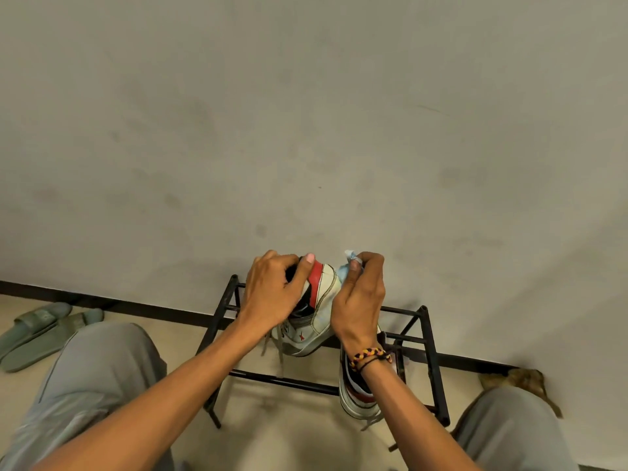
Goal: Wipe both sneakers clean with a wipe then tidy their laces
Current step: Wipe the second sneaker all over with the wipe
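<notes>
Head view, person seated, grey trousers (102, 379) at both lower corners.

Left hand (272, 294): grip closed around the heel collar of a white, red and black sneaker (319, 311), thumb over the red collar edge, fingers curled into the opening. Sneaker is held up in the air above a black metal rack (421, 338), heel uppermost, toe pointing down toward the person. Its laces (280, 351) hang loose below it.

Right hand (360, 300): grip closed on a pale blue wipe (346, 266), bunched between thumb and fingers and pressed against the white side panel of the held sneaker near the heel. A corner of the wipe sticks up above the fingers. Braided bracelet (370, 356) on the right wrist.

Second sneaker (356, 392): same colours, on the rack's right side, partly hidden behind the right forearm, sole edge toward the person.

Rack stands on a pale floor against a grey wall. Green slides (40, 331) lie on the floor at far left, well apart from the rack.
</notes>
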